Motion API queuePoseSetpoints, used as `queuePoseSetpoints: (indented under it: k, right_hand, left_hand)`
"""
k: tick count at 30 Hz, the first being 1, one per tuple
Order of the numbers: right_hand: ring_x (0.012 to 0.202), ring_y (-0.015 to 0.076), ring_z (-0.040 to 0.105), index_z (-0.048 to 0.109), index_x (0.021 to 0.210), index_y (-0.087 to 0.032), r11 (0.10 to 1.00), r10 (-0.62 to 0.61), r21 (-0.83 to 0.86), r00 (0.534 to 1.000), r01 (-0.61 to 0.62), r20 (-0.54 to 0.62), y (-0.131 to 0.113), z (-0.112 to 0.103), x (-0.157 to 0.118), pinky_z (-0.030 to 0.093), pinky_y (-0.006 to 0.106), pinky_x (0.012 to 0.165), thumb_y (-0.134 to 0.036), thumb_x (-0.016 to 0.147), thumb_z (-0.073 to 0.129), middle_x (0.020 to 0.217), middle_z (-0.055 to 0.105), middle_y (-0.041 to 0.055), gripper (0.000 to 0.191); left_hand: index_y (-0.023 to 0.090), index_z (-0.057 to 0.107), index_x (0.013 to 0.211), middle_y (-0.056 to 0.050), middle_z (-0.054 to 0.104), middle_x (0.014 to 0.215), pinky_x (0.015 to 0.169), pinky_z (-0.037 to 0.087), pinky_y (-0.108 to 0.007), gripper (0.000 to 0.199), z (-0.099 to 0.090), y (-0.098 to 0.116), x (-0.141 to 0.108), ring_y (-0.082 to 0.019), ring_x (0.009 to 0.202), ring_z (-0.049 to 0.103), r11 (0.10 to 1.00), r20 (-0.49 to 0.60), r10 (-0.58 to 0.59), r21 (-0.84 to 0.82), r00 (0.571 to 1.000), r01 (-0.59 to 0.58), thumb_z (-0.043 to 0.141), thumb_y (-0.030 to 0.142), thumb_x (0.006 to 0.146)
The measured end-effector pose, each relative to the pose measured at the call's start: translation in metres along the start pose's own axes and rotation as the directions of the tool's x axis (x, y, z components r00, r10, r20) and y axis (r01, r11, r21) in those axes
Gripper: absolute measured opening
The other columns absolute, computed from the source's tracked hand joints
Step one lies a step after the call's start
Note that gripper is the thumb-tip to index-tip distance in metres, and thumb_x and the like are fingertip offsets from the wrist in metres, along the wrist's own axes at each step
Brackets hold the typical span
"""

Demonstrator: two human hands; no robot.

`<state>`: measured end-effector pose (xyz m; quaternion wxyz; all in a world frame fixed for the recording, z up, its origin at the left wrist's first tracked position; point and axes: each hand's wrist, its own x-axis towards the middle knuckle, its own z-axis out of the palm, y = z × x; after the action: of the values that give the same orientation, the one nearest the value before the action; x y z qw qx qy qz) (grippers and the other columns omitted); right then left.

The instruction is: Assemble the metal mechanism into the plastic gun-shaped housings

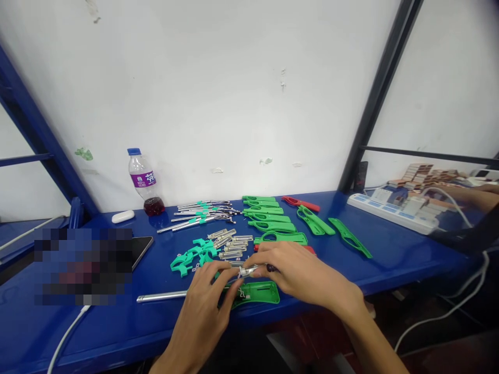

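Observation:
Low over the front of the table, my left hand point(208, 296) and my right hand point(294, 270) come together with fingers pinched. Between their fingertips is a small clear and silver part point(248, 270), perhaps a lighter's fuel tank; fingers cover much of it. A green half shell of a stick lighter point(268, 292) lies beneath, hollow side up, with small metal bits and a white wire in it. Out to the left of my left hand extends a silver metal tube point(161, 297). Just behind my hands are several clear tanks point(234, 246) and teal triggers point(195, 254).
Silver tubes with wires point(202, 213) lie at the back. Several green shells point(271, 218) and a red one point(300, 203) lie right of them. A drink bottle point(144, 182), white case point(122, 216) and phone point(142, 249) are left; a power strip point(393, 213) is right.

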<state>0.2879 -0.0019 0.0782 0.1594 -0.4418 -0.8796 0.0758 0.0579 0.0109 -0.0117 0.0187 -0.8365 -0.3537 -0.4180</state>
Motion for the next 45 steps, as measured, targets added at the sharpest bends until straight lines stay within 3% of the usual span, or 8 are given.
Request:
queuePoseSetpoints:
  k: [6,15,23,29,35,41,45]
  right_hand:
    - [0.091,0.0173,0.065,0.074,0.126,-0.034,0.999,0.03,0.017,0.998,-0.031,0.06,-0.004,-0.002,0.001,0.042,0.027,0.076,0.011,0.094,0.06,0.102,0.068,-0.001,0.057]
    - [0.09,0.0146,0.063,0.074,0.124,-0.035,0.999,-0.041,0.0,0.998,0.041,0.039,-0.002,0.001,0.0,0.038,0.027,0.073,0.014,0.09,0.053,0.105,0.066,-0.0024,0.063]
    - [0.093,0.016,0.064,0.076,0.125,-0.037,0.996,-0.029,0.081,0.999,0.028,0.019,0.002,-0.003,-0.001,0.042,0.026,0.078,0.002,0.1,0.065,0.103,0.069,-0.0032,0.047]
    - [0.092,0.0216,0.071,0.077,0.118,-0.031,0.981,0.186,-0.031,0.977,-0.19,-0.108,0.014,-0.004,0.003,0.042,0.029,0.073,-0.028,0.102,0.078,0.097,0.076,-0.0019,0.017]
    - [0.079,0.0221,0.07,0.071,0.102,-0.025,0.949,0.282,-0.093,0.944,-0.301,-0.173,0.015,0.011,0.021,0.03,0.029,0.06,-0.032,0.099,0.081,0.082,0.075,-0.0027,0.012]
    - [0.071,0.0228,0.066,0.066,0.102,-0.024,0.916,0.328,-0.151,0.911,-0.372,-0.25,0.011,0.021,0.026,0.019,0.031,0.058,-0.031,0.105,0.067,0.077,0.07,-0.0012,0.008]
    - [0.072,0.0219,0.066,0.066,0.101,-0.022,0.919,0.324,-0.141,0.909,-0.368,-0.262,0.013,0.031,0.034,0.021,0.032,0.059,-0.036,0.106,0.069,0.077,0.069,-0.0006,0.015]
  left_hand:
    - [0.027,0.062,0.109,0.002,0.07,0.1,0.083,0.047,-0.037,0.011,0.001,-0.001,0.001,-0.019,0.09,0.062,1.0,0.033,0.001,-0.011,0.999,-0.001,0.054,0.021,0.106]
    - [0.026,0.062,0.108,0.004,0.069,0.098,0.079,0.045,-0.032,0.022,-0.004,-0.003,0.001,-0.015,0.088,0.059,0.997,0.08,0.044,-0.063,0.996,-0.039,0.051,0.008,0.104]
    - [0.028,0.067,0.108,0.005,0.07,0.098,0.084,0.044,-0.032,0.022,-0.005,-0.001,0.0,-0.014,0.088,0.06,1.0,-0.009,0.021,-0.017,1.0,-0.021,0.055,0.01,0.103]
    - [0.028,0.075,0.103,0.003,0.075,0.095,0.085,0.045,-0.034,0.012,-0.028,-0.025,0.01,-0.017,0.088,0.065,0.997,-0.131,-0.049,0.056,0.99,0.057,0.063,0.028,0.102]
    - [0.031,0.081,0.094,0.001,0.078,0.089,0.075,0.052,-0.035,0.023,-0.051,-0.044,0.014,-0.021,0.084,0.069,0.967,0.013,-0.246,0.068,0.969,0.244,0.062,0.044,0.098]
    - [0.029,0.082,0.096,-0.002,0.079,0.095,0.079,0.056,-0.039,0.026,-0.053,-0.047,0.012,-0.024,0.088,0.071,0.954,0.11,-0.276,0.148,0.955,0.259,0.059,0.041,0.096]
    - [0.026,0.082,0.101,-0.003,0.08,0.095,0.075,0.058,-0.037,0.03,-0.051,-0.049,0.013,-0.023,0.087,0.074,0.956,0.17,-0.259,0.188,0.951,0.226,0.052,0.033,0.099]
